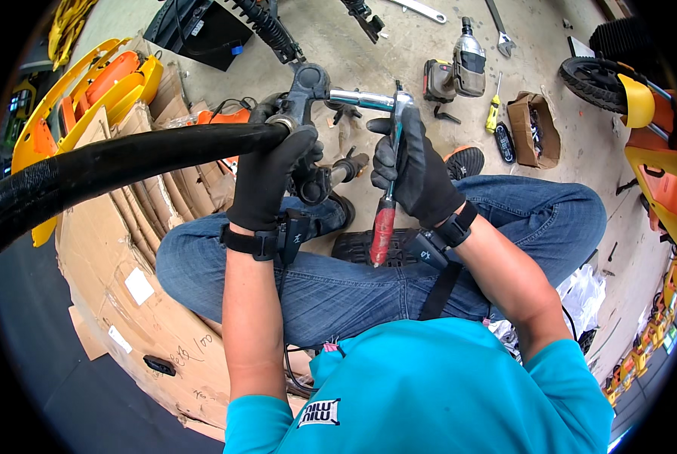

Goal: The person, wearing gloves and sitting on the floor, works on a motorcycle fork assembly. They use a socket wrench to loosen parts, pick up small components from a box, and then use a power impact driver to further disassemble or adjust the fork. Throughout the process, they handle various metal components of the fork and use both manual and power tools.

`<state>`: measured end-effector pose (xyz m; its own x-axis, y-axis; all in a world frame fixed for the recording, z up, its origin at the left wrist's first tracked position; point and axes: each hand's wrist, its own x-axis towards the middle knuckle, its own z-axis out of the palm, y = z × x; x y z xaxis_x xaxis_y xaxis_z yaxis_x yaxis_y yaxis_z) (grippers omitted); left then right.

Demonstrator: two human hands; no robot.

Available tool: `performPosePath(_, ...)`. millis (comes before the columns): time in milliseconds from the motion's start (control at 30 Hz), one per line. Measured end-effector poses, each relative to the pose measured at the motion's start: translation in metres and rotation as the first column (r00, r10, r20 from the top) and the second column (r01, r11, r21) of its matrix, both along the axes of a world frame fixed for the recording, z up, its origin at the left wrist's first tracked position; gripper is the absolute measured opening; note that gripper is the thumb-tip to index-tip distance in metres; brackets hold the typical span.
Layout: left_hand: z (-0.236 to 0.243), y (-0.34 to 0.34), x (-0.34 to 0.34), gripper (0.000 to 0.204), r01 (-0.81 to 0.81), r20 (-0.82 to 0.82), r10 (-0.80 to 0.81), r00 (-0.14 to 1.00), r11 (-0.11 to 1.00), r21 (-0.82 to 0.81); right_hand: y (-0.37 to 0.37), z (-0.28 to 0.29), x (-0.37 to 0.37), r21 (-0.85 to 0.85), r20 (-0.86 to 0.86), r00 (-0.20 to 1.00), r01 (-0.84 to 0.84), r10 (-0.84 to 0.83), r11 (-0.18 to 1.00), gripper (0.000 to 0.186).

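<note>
My gloved left hand [270, 174] grips a dark metal bracket [308, 87] with clamp ends, right where a long curved black tube [127, 160] runs out to the left. A short metal shaft [346, 171] sticks out from the bracket's lower part. My gloved right hand [414, 166] is closed on a chrome ratchet wrench with a red handle [382, 234], held upright. From the ratchet's head a chrome socket extension [357, 98] reaches horizontally to the upper part of the bracket. Parts of the bracket are hidden by my left fingers.
Flattened cardboard [104, 272] and yellow-orange plastic panels [81, 98] lie left. Ahead are a power driver [467, 68], screwdriver [494, 106], adjustable wrench [503, 38] and open cardboard box [526, 132]. Black spring struts [270, 34] stand at the top, a wheel [588, 83] at right.
</note>
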<state>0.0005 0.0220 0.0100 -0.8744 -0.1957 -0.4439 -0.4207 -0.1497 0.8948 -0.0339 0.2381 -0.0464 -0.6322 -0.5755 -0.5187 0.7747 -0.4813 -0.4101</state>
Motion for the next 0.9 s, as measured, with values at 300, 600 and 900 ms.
performPosePath(300, -0.001, 0.000, 0.000, 0.059, -0.025, -0.022, 0.025, 0.999, 1.000, -0.004, -0.003, -0.004, -0.001, 0.053, -0.067, 0.997, -0.037, 0.041, 0.998, 0.058)
performPosePath(600, -0.004, -0.001, 0.000, 0.055, -0.021, -0.052, 0.020, 0.998, 1.000, -0.008, 0.002, -0.003, -0.009, 0.094, -0.196, 0.973, -0.103, 0.120, 0.990, 0.048)
performPosePath(900, -0.002, -0.001, -0.001, 0.056, -0.019, -0.059, 0.022, 0.998, 0.999, 0.041, 0.007, -0.012, -0.009, 0.085, -0.143, 0.988, -0.053, 0.065, 0.995, 0.036)
